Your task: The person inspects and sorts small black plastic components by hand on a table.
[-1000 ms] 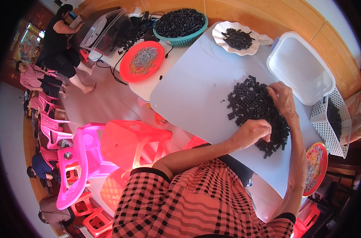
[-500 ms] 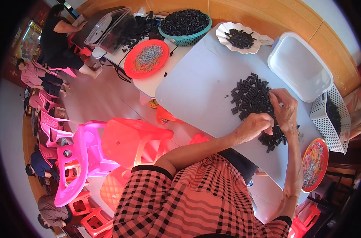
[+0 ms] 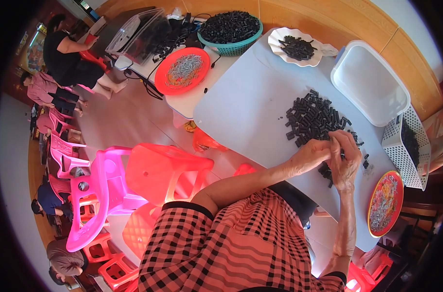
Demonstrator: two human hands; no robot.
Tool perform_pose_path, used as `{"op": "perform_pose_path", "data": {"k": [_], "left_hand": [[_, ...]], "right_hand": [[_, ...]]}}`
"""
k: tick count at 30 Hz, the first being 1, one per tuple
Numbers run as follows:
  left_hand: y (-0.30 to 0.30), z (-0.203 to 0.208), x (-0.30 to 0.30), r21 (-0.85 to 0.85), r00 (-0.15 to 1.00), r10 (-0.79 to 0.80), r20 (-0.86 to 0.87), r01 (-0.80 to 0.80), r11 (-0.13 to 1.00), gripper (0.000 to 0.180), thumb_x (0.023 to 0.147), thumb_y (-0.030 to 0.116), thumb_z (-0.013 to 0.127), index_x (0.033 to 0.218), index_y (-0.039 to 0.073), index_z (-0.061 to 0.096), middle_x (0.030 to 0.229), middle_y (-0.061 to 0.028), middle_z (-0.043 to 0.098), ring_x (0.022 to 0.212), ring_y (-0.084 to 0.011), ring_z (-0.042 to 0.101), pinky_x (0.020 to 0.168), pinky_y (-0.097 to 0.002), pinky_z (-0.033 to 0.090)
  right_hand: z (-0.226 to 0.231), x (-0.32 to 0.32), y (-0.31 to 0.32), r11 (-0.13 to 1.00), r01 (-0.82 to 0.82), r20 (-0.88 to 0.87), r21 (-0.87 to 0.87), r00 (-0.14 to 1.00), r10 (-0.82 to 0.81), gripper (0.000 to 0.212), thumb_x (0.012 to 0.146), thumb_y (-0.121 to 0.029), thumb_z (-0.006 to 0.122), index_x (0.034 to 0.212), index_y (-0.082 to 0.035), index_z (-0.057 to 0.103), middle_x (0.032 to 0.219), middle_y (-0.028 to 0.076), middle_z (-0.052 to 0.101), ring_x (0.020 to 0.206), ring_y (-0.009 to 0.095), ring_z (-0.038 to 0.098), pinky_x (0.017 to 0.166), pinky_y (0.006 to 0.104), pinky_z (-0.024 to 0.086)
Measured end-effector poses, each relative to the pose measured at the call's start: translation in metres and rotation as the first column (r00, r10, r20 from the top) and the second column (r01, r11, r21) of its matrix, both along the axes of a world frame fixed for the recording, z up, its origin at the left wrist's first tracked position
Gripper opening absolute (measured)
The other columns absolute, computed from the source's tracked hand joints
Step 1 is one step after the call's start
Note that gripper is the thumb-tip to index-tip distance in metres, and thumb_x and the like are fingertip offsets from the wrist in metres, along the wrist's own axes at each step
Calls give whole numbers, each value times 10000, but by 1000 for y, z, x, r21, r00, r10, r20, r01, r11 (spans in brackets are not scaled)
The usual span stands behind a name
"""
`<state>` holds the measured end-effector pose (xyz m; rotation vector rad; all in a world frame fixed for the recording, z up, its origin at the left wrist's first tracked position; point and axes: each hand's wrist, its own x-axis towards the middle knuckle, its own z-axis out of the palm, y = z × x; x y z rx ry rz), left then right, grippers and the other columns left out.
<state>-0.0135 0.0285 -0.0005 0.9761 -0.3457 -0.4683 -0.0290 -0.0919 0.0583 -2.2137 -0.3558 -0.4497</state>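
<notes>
- Against a tan wall (image 3: 323,19) in the head view, shows a pale grey tabletop (image 3: 246,97).
- Reaches rightward with left hand (image 3: 313,155), elbow bent, fingers curled inward.
- Rises from below with right hand (image 3: 345,155), fingers bent, meeting the left's in view; cannot tell either hand's grip.
- Overlaps, with both hands, the near part of a heap of short black tubular pieces (image 3: 310,117), loose on the tabletop.
- Bears, farther off, a white tub (image 3: 372,92) and scalloped white dish (image 3: 277,39); leftward, on pinkish tiles (image 3: 119,119), shows a magenta chair (image 3: 105,180).
</notes>
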Motion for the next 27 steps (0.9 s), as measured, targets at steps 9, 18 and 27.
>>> {"op": "perform_pose_path", "data": {"k": [9, 18, 27], "left_hand": [[3, -4, 4, -51, 996, -58, -70, 54, 997, 181, 904, 141, 486, 837, 12, 594, 789, -21, 598, 751, -87, 568, 707, -228, 448], [3, -1, 7, 60, 998, -46, -42, 49, 997, 190, 904, 186, 514, 833, 41, 615, 731, -17, 599, 736, -65, 539, 663, -221, 411], [3, -2, 2, 109, 999, -32, -18, 33, 994, 202, 901, 224, 526, 810, 65, 610, 714, -2, 591, 722, -57, 513, 667, -221, 394]], "right_hand": [[-26, -37, 2, 974, 200, 45, 108, 978, -206, 161, 897, -96, 557, 1029, -19, 607, 1032, 130, 585, 912, 223, 575, 790, 314, 460], [-56, -58, 8, 823, 358, -140, 442, 933, -331, 192, 945, -145, 484, 1041, -27, 601, 747, -32, 516, 569, 14, 361, 510, 166, 278], [-53, -61, 7, 835, 325, -161, 444, 946, -283, 162, 929, -81, 501, 1016, -24, 625, 919, -3, 562, 631, 30, 420, 557, 176, 350]]}}
